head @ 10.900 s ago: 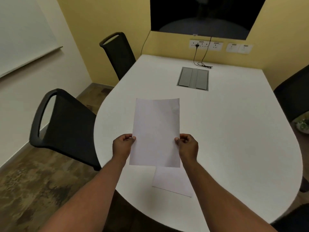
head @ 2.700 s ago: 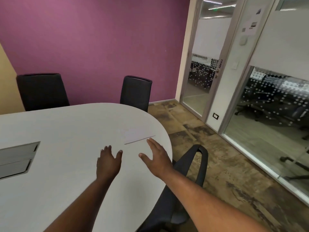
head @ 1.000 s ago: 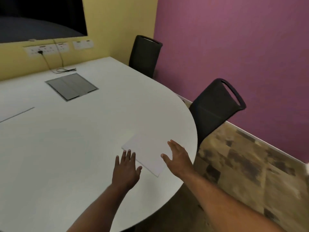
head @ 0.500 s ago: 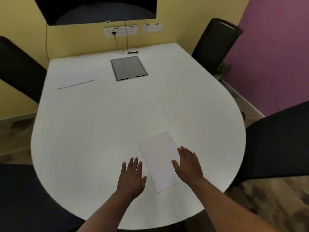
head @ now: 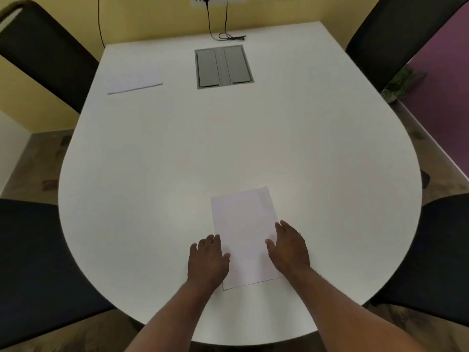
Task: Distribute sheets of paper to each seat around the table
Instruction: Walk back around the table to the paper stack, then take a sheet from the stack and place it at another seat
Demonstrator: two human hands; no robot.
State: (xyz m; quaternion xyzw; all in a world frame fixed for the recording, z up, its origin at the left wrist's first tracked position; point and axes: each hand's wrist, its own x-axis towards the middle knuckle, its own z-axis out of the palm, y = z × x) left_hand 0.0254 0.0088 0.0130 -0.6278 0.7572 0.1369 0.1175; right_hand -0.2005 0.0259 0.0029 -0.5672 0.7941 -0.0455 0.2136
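Note:
A white sheet of paper (head: 243, 232) lies flat on the white table (head: 177, 161) near its rounded front edge. My left hand (head: 206, 260) rests palm down at the sheet's left edge, fingers apart. My right hand (head: 289, 250) lies palm down on the sheet's right edge, fingers spread. Neither hand grips anything. A second sheet (head: 133, 81) lies at the far left of the table, in front of a black chair (head: 48, 52).
Another black chair (head: 396, 39) stands at the far right, one at the near left (head: 33, 262), one at the near right (head: 441, 255). A grey cable hatch (head: 223, 66) sits in the far middle, with black cords (head: 228, 35) behind it. A small plant (head: 398, 83) stands on the floor.
The view has swung to face the table squarely. The near sheet now lies straighter between my hands, which stay flat at its two sides.

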